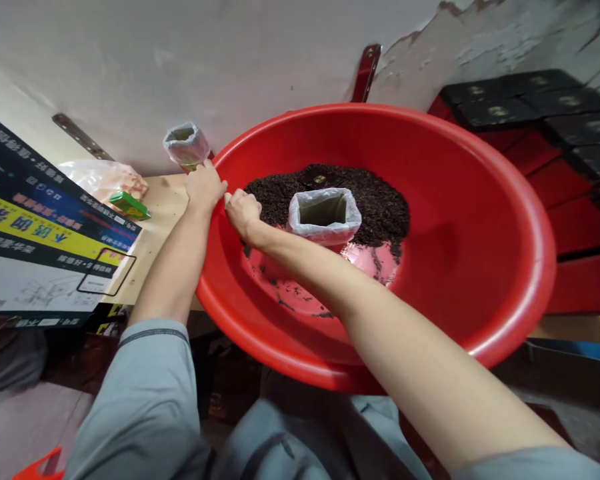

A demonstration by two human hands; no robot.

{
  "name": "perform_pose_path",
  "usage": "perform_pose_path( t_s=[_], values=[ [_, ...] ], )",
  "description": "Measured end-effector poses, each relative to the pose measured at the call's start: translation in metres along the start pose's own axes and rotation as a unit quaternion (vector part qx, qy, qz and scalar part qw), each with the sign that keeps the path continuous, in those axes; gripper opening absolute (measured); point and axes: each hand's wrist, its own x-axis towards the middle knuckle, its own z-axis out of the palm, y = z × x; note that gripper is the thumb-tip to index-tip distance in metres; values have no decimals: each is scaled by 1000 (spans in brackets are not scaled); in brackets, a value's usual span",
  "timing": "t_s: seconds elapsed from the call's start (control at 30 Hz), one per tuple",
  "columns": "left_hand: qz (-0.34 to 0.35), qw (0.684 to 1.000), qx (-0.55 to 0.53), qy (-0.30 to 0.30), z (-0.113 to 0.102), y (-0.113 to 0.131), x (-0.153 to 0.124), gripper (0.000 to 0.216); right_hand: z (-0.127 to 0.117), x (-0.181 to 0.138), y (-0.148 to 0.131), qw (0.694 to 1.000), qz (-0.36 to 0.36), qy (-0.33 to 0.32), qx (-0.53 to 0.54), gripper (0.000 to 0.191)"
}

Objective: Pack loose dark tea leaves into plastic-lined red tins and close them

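Note:
A wide red plastic basin (480, 200) fills the middle of the view, with a heap of dark, loose tea-like leaves (385, 200) on its floor. My left hand (205, 183) is closed on the basin's left rim, its thumb over the edge. Close beside it my right hand (243, 210) has curled fingers at the same rim, from the inner side; its fingertips are partly hidden. An open clear-lined bag (325, 230) stands upright among the leaves, its mouth facing up. Another lined bag (186, 147) stands outside the basin, just beyond my left hand, its lower part hidden.
Red boxes with black lids (535, 100) are packed together on the right. To the left are a printed cardboard box (40, 233), a green packet (130, 205) and a plastic bag (97, 179) on a wooden shelf (167, 197). A wall stands behind.

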Motion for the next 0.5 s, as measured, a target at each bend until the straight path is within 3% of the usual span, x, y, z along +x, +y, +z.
perform_pose_path(
  t_s=[0.1,0.23,0.37,0.5],
  values=[
    [-2,1000,-9,0,-1,1,-2,59,-34,-7,11,1000,14,20,-1,49],
    [-6,999,-35,5,1,0,-1,68,-75,-32,58,999,-14,13,-40,44],
    [-7,998,-60,-7,2,-1,1,73,-106,-63,121,995,-6,-60,-83,37],
    [-13,999,-33,0,1,0,0,70,-112,-80,171,989,-50,-120,-68,32]
  ],
)
